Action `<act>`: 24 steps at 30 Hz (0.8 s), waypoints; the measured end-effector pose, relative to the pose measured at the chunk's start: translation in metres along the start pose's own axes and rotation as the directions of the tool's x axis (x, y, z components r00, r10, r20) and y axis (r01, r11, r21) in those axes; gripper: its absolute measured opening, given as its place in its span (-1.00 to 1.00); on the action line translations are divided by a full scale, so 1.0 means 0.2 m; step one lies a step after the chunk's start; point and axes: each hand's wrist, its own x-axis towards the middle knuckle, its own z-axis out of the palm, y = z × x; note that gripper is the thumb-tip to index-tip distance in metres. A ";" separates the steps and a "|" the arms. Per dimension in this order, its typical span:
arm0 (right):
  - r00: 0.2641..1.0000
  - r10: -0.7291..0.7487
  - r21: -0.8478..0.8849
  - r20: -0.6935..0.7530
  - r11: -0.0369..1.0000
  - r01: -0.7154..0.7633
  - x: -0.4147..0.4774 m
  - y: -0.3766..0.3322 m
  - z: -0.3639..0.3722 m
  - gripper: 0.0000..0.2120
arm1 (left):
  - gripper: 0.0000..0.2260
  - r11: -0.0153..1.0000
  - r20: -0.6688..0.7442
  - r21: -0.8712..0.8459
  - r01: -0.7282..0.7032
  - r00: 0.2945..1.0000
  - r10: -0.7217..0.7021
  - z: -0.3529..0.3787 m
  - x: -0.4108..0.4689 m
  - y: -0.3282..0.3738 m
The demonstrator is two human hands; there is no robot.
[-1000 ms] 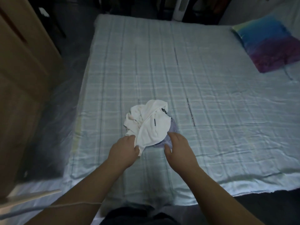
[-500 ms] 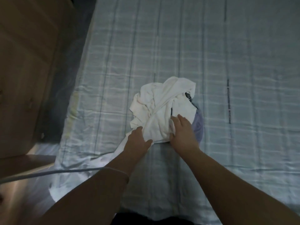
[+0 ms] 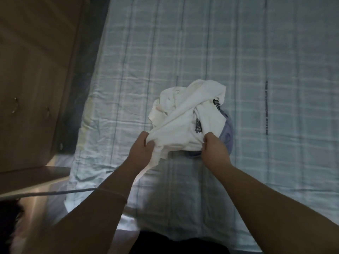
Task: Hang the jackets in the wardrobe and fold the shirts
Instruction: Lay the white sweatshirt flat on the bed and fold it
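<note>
White and crumpled, the cotton shirt (image 3: 185,114) lies in a loose heap on the bed with its pale blue checked sheet (image 3: 183,43), at twelve o'clock from the person, its near edge in both hands. The left hand (image 3: 142,149) grips a bunch of fabric at the heap's seven o'clock corner, fingers curled round it. The right hand (image 3: 213,149) pinches the edge at five o'clock. The hands are apart, with a slack span of cloth between them, and about equally near the heap.

A thick twisted ridge runs from seven o'clock toward one o'clock, so the long axis lies slantwise to the hands rather than across them. Dark printed marks show in the folds near the middle and at two o'clock. A lavender garment (image 3: 228,132) peeks out from under the heap at four o'clock, touching the shirt. A brown wooden wardrobe (image 3: 33,70) stands at nine o'clock beside the bed. The shirt probably needs lifting clear and shaking out before it can be folded, and the lavender piece could drag along.
</note>
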 end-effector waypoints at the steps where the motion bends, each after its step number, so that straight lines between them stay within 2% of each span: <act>1: 1.000 0.009 0.043 -0.018 0.999 -0.008 -0.03 -0.01 -0.02 -0.87 | -0.80 1.000 -0.003 0.008 0.002 1.000 -0.002 -0.04 -0.03 0.01; 3: 0.999 0.006 0.100 -0.052 0.995 -0.001 -0.08 -0.05 -0.07 -0.90 | -0.76 1.000 -0.032 0.022 -0.017 0.999 0.018 -0.10 -0.07 0.02; 7: 0.989 -0.013 0.185 -0.144 0.982 0.040 -0.20 -0.13 -0.13 -0.88 | -0.84 1.000 -0.145 0.012 -0.028 0.989 0.030 -0.16 -0.08 0.04; 12: 0.998 0.014 0.205 -0.060 0.979 -0.001 -0.34 -0.18 -0.13 -0.81 | -0.82 0.996 -0.235 -0.024 0.090 0.968 -0.093 -0.24 -0.09 0.02; 14: 0.997 0.066 0.162 -0.036 0.985 -0.060 -0.38 -0.18 -0.13 -0.69 | -0.79 0.990 -0.220 -0.022 0.140 0.965 -0.142 -0.28 -0.10 -0.01; 18: 0.993 0.107 0.141 -0.056 0.985 -0.098 -0.48 -0.19 -0.17 -0.64 | -0.71 0.961 -0.187 -0.110 0.255 0.944 -0.273 -0.38 -0.17 -0.05; 21: 0.958 0.213 0.307 -0.190 0.940 -0.149 -0.56 -0.27 -0.28 -0.73 | -0.74 0.980 -0.134 -0.081 0.181 0.972 -0.191 -0.45 -0.24 -0.04; 24: 0.903 0.301 0.569 -0.306 0.818 -0.080 -0.62 -0.39 -0.45 -0.82 | -0.75 0.995 -0.046 -0.013 0.096 0.994 -0.097 -0.50 -0.27 0.04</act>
